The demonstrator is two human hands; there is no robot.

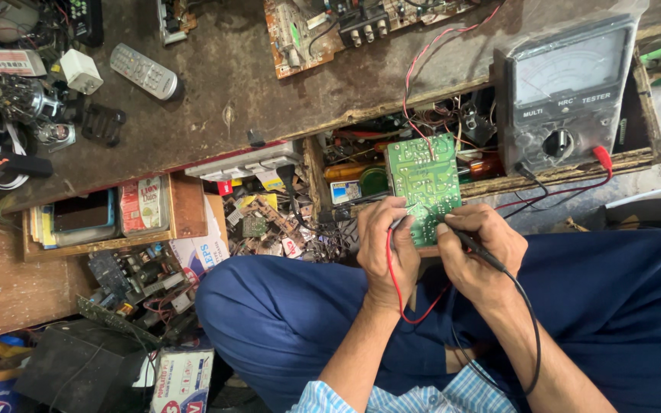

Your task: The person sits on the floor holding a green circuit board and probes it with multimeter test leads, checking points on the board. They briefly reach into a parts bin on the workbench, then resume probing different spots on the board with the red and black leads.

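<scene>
While the person sits cross-legged in blue trousers, both hands work at one board.
Left hand [386, 239]: closed around the red probe [390, 229], tip on the board.
Right hand [477, 243]: pinching the black probe [464, 239], tip touching the board's lower edge.
Green circuit board [424, 180]: propped between the hands and the open wooden drawer [560, 170].
Analogue meter [564, 92]: standing in the drawer, right of the board, both leads plugged in.
Remote control [144, 72]: on the worn bench, well apart.
</scene>
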